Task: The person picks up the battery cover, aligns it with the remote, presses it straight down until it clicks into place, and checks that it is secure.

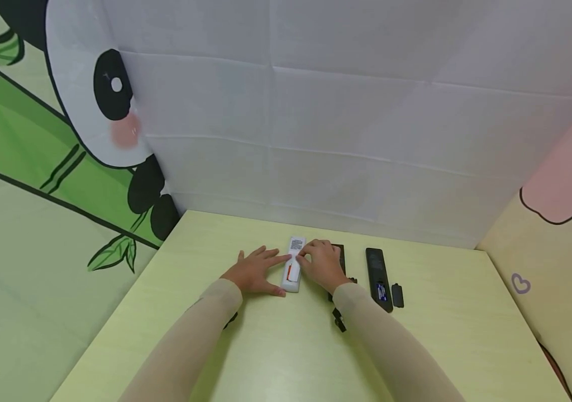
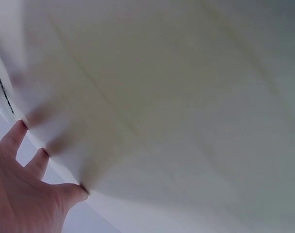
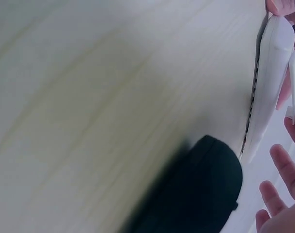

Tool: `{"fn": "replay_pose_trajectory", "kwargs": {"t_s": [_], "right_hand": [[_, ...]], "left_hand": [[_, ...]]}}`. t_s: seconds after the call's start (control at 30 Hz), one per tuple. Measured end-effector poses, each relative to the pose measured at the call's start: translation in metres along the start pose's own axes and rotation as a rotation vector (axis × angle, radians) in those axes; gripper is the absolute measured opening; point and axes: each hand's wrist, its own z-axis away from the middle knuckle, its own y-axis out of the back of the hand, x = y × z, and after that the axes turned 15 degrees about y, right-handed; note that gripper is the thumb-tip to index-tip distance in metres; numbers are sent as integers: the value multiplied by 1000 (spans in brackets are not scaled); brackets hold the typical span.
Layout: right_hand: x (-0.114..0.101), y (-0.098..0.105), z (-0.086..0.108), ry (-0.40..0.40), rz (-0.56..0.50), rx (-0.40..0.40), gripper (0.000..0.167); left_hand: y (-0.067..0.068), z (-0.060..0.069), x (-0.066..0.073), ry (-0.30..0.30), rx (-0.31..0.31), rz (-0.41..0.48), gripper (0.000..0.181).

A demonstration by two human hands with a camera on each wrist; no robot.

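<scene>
The right hand is pinching a white cover, while the left hand is lying with fingers spread, its index fingertip touching the white remote, which is lying back up on the table between the hands. A printed label is occupying the remote's upper back, its text too small for reading; lettering on the blue-and-white batteries is likewise defying reading. The right wrist view is showing the cover tilting off the remote's back, a gap the head view is barely revealing. Rightward, a black remote is holding those batteries, a black cover lying just beside it. Another black object is lying partly hidden behind the right hand and forearm
</scene>
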Motion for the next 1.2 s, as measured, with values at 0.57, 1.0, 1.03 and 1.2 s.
{"fn": "replay_pose_trajectory", "kwargs": {"t_s": [0.57,1.0,1.03,1.2], "right_hand": [[6,-7,-13,-5,26,-66,20],[14,-8,-17,18,34,-60,21],[15,-8,-17,18,37,-64,21],[17,-9,-18,14,48,-78,22]], "left_hand": [[-4,-9,3,27,0,10,110],[-4,-17,6,37,9,20,109],[-4,-18,7,42,6,17,109],[-4,-18,8,48,10,19,109]]}}
